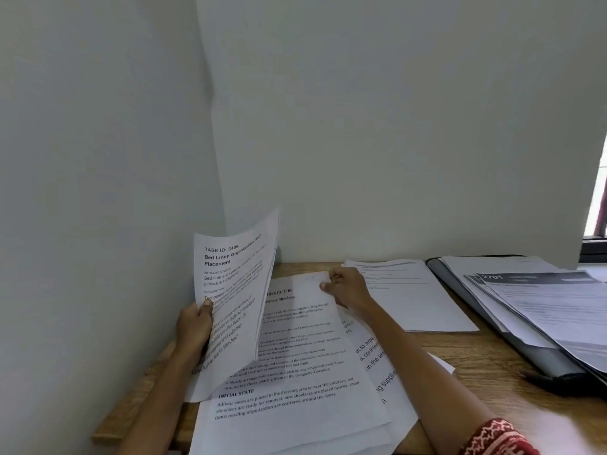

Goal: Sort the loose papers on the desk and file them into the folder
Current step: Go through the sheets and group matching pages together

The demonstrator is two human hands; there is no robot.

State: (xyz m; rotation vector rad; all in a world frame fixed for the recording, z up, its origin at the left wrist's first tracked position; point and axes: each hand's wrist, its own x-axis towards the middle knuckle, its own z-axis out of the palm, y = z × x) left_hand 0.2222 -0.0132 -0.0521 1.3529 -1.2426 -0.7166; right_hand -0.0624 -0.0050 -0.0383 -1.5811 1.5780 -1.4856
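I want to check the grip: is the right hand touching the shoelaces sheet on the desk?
Touching. The head view shows the right hand pinching the top corner of the shoelaces sheet.

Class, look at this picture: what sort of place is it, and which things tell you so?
Probably a home or office study corner: a wooden desk against plain white walls, loose printed white paper sheets, and an open dark grey folder holding papers.

We list: wooden desk (476,353), set into a corner of two pale walls (361,126); window (597,218) past the desk's far right edge; red patterned sleeve (492,438) at bottom right.
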